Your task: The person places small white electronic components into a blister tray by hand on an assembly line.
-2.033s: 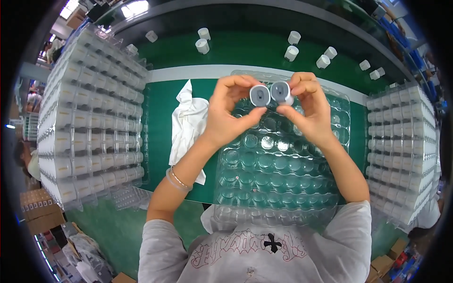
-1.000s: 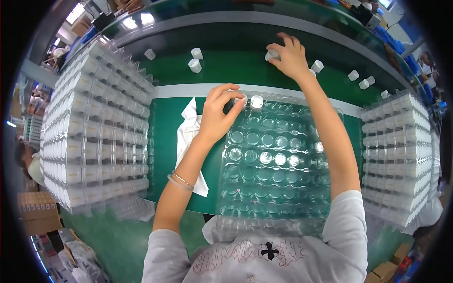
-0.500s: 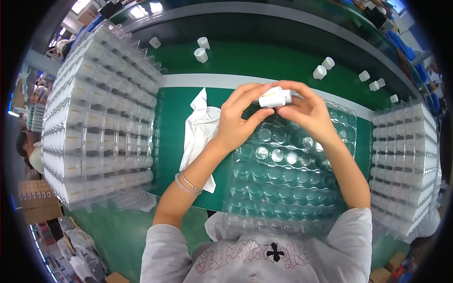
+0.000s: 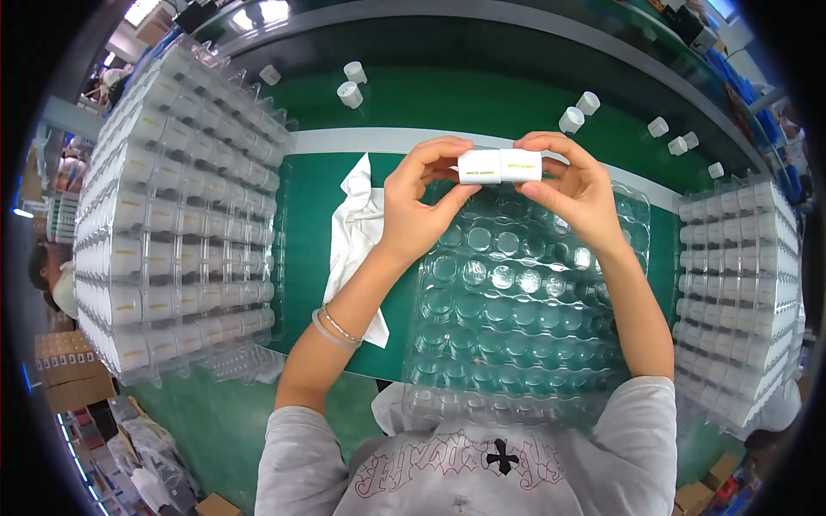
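Note:
Two white cylindrical parts, each with small yellow print, meet end to end at a thin seam above the far part of the bench. My left hand (image 4: 430, 191) pinches the left part, a white container body (image 4: 479, 167), between thumb and fingers. The fingers of my right hand (image 4: 572, 185) close around the right part, a white cap (image 4: 522, 165) of about the same width. Both are held level, sideways. Beneath my hands lies a clear plastic tray (image 4: 495, 322) of round pockets. A crumpled white cloth (image 4: 354, 232) is beside my left forearm.
Tall stacks of clear trays filled with white cylinders stand left (image 4: 176, 232) and right (image 4: 736, 284). Several loose white cylinders, such as one at the far left (image 4: 349, 95) and one at the far right (image 4: 571, 119), are beyond the white strip (image 4: 361, 140).
The narrower stepped end of the white container, visible before, is now covered by the cap. My hands have moved slightly apart, and the printed sides have turned into view.

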Action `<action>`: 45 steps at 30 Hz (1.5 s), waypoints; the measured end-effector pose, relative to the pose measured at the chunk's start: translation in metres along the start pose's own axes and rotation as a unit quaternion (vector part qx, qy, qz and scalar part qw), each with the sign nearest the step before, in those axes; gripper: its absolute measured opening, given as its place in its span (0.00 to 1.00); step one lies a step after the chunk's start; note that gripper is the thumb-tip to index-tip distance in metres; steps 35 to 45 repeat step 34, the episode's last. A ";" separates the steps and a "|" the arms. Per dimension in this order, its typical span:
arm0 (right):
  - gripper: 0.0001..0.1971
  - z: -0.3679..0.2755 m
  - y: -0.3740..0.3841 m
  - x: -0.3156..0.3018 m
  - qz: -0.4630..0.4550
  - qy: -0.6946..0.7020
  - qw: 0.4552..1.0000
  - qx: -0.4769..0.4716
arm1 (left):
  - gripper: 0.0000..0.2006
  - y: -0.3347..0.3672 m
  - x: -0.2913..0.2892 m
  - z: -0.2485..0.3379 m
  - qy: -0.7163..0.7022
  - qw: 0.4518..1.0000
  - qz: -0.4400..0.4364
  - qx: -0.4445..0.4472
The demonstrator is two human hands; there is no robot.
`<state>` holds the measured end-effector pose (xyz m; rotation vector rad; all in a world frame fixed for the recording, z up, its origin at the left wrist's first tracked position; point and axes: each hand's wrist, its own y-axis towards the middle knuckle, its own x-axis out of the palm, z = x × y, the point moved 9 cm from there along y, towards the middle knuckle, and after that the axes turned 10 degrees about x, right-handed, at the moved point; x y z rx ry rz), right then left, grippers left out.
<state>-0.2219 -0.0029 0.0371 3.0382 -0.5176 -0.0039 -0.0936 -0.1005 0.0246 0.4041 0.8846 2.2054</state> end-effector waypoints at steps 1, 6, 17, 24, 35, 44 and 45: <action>0.18 -0.002 -0.001 0.001 0.007 -0.003 1.000 -0.007 | 0.20 0.001 0.000 0.001 -0.005 1.000 0.004 0.002; 0.14 0.001 0.000 -0.010 0.043 -0.014 0.999 0.029 | 0.14 -0.003 0.004 -0.011 -0.083 0.991 -0.018 -0.099; 0.19 0.048 -0.004 0.012 -0.004 0.155 0.957 0.246 | 0.09 -0.016 0.008 -0.031 -0.197 0.949 -0.047 -0.243; 0.12 0.010 0.003 -0.002 0.043 0.076 0.996 0.031 | 0.18 -0.003 0.003 -0.013 -0.059 0.995 -0.050 -0.063; 0.20 -0.026 -0.003 -0.029 0.047 -0.138 0.989 -0.030 | 0.45 -0.004 0.021 0.002 -0.039 0.991 -0.125 -0.024; 0.20 -0.026 -0.003 -0.029 0.047 -0.138 0.989 -0.030 | 0.45 -0.004 0.021 0.002 -0.039 0.991 -0.125 -0.024; 0.20 -0.026 -0.003 -0.029 0.047 -0.138 0.989 -0.030 | 0.45 -0.004 0.021 0.002 -0.039 0.991 -0.125 -0.024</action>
